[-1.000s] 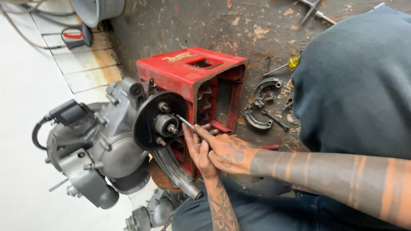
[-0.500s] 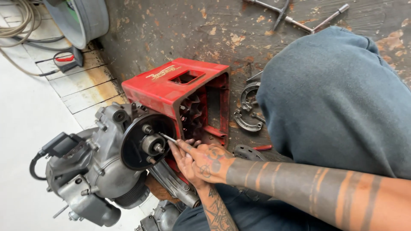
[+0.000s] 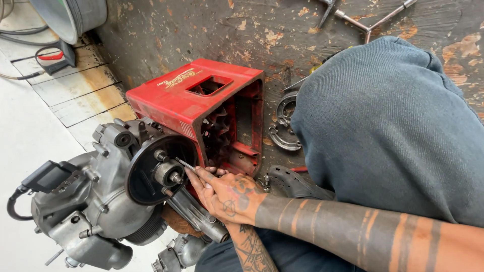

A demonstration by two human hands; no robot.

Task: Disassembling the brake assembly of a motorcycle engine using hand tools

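Right hand (image 3: 229, 194) pinches a thin metal rod (image 3: 184, 163) at its near end, tip against the hub of the black backing plate (image 3: 151, 168) on the grey engine (image 3: 85, 206). Left hand (image 3: 199, 184) lies mostly hidden beneath; grip cannot be told. Rod: judged light, stiff, possibly greasy. Red crate (image 3: 194, 95) behind the engine, on its side; only dividers show inside.

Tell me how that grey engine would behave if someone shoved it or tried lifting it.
The engine looks like cast metal, so probably heavy for its size and stiff. Its rounded casing leans against the red crate, so a shove might rock or tip it rather than slide it. Surfaces look grimy, perhaps slippery.
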